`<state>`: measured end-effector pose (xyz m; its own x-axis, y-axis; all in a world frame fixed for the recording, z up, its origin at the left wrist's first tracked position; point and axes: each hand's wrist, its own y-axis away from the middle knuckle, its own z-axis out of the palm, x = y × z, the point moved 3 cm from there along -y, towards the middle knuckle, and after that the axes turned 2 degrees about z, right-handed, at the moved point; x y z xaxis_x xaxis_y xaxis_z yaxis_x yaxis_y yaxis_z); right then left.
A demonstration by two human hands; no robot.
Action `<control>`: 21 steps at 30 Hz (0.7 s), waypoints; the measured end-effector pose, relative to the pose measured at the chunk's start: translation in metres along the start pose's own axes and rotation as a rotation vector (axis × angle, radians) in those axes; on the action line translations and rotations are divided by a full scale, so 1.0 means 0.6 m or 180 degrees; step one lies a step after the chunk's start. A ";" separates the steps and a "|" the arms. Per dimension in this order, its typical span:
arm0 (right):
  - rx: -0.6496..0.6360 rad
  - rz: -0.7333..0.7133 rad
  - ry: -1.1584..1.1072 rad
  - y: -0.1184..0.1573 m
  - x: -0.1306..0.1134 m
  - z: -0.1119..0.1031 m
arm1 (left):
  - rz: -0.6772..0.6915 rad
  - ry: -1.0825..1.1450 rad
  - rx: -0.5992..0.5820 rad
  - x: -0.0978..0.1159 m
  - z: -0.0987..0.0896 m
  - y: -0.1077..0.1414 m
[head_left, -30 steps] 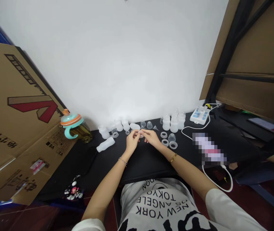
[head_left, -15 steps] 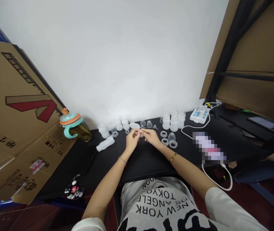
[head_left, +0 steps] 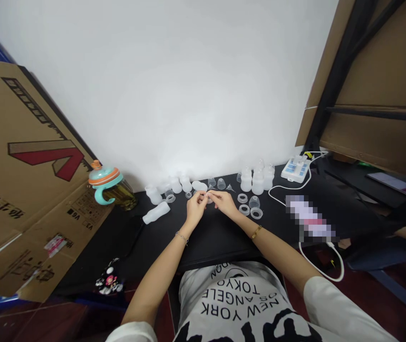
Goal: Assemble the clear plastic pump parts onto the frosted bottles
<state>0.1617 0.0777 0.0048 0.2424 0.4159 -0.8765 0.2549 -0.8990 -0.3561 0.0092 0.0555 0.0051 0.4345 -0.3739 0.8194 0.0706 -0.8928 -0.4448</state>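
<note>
My left hand (head_left: 196, 207) and my right hand (head_left: 223, 202) meet over the middle of the black table, fingertips pinched together. Between them they grip a small translucent bottle ring (head_left: 209, 200), mostly covered by the fingers. Just beyond lie see-through bottle caps (head_left: 221, 184) and a small pointed part (head_left: 230, 188). Right of my right hand are several loose collar rings (head_left: 245, 209) and another cap (head_left: 255, 202). A white bottle (head_left: 156, 213) lies on its side left of my left hand. Several open white bottles (head_left: 186, 183) stand or lean along the wall.
Several baby bottles with tops (head_left: 257, 180) stand at the back right. Farther right are a power strip (head_left: 295, 169), a white cable and a blurred-out phone (head_left: 310, 216). A lidded drink jug (head_left: 110, 187) stands left, beside a large cardboard sheet (head_left: 32, 190). A charm (head_left: 109, 280) hangs front left.
</note>
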 end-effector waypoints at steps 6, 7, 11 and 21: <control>0.0006 0.0007 0.0110 0.001 -0.005 -0.001 | 0.0008 -0.0065 -0.0030 0.004 -0.001 0.001; 0.0007 0.0007 0.0114 0.001 -0.005 -0.001 | 0.0004 -0.0069 -0.0033 0.005 -0.002 0.001; 0.0036 -0.0011 0.0083 0.000 -0.003 -0.001 | 0.0020 -0.0091 -0.0052 0.007 -0.002 0.001; 0.0224 -0.0091 0.0249 0.005 -0.009 -0.002 | -0.0026 0.0082 -0.0091 0.011 -0.002 0.004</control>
<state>0.1622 0.0728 0.0089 0.3090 0.4485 -0.8387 0.1971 -0.8929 -0.4048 0.0112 0.0509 0.0097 0.4108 -0.3726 0.8321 0.0483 -0.9025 -0.4280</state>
